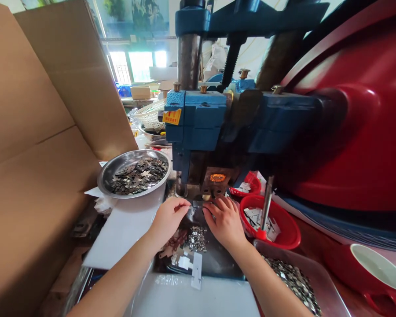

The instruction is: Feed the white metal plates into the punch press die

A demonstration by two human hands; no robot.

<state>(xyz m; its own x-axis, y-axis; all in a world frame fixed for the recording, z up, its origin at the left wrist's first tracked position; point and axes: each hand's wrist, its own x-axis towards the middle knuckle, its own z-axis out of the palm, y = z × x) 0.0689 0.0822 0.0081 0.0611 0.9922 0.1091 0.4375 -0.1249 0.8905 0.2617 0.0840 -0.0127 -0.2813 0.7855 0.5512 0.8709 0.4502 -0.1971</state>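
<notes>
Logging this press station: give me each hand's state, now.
Left hand: fingers pinched on a small metal piece under the press.
Right hand: fingers curled, touching that piece; grip cannot be told.

The workbench [198, 299] carries a blue punch press [198, 127] at the far middle. Left of it stands a steel bowl [110, 169] of metal stampings on a white board [125, 229]. Right sit two red bowls [285, 229] of blanks, a tray [330, 290] of small parts near right, and a red mug [346, 268] beyond it. Loose plates [196, 266] and rivets [196, 237] lie near middle
</notes>
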